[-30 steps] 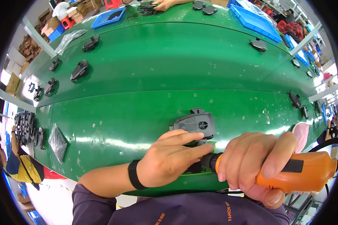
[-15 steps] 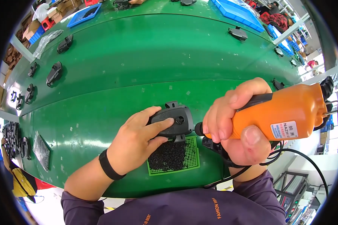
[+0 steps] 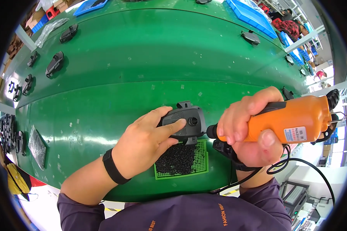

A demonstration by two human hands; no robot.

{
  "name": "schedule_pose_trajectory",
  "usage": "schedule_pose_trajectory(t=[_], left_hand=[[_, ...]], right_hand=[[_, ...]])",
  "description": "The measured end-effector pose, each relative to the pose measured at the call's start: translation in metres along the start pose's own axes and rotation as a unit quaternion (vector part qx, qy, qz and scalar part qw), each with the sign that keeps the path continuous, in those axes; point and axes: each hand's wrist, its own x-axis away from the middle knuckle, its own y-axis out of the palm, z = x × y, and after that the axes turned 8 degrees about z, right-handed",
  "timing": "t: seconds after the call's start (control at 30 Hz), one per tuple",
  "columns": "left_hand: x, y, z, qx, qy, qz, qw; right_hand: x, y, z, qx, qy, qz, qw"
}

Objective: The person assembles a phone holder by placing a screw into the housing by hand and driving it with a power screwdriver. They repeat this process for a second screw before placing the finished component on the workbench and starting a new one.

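My left hand (image 3: pixel 144 136) is closed on a dark grey plastic device housing (image 3: pixel 181 129) with a perforated top, a round black knob and a tab at each long side. Its fingers lie across the top and the thumb presses the near side. In my right hand (image 3: pixel 250 127) is an orange electric screwdriver (image 3: pixel 289 121), lying sideways with its black nose toward the housing's right end. The nose is right beside that end; whether the bit touches is too small to tell. Below the housing stands a green perforated tray (image 3: pixel 201 167) holding many small black pieces.
Similar dark housings (image 3: pixel 54 64) lie along the left, and another (image 3: pixel 250 37) at the far right. A clear plastic bag (image 3: pixel 37 148) rests at the left edge. Blue trays (image 3: pixel 254 19) sit at the back. A black cable (image 3: pixel 316 163) loops beside my right wrist.
The surroundings shift slightly in view. My left hand keeps its hold on the housing, and the screwdriver stays beside its right end, both a little further right in the picture.
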Motion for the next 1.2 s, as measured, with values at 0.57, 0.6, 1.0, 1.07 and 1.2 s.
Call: schedule_pose_trajectory(t=[0.57,0.6,1.0,1.07,1.2], left_hand=[[-0.004,0.002,0.006,-0.002,0.007,0.006,1.000],[-0.004,0.003,0.007,-0.002,0.008,0.006,1.000],[-0.007,0.007,0.010,0.011,0.004,0.006,1.000],[-0.007,0.006,0.010,0.002,0.007,0.002,1.000],[-0.009,0.007,0.011,-0.004,0.014,0.003,1.000]], right_hand=[[0.003,-0.002,-0.005,-0.013,0.014,-0.008,1.000],[0.005,-0.004,-0.005,-0.015,0.007,-0.008,1.000],[0.005,-0.010,-0.006,-0.017,-0.006,0.000,1.000],[0.004,-0.011,-0.005,-0.015,-0.017,-0.008,1.000],[0.006,-0.012,-0.005,-0.079,0.038,0.037,0.995]])
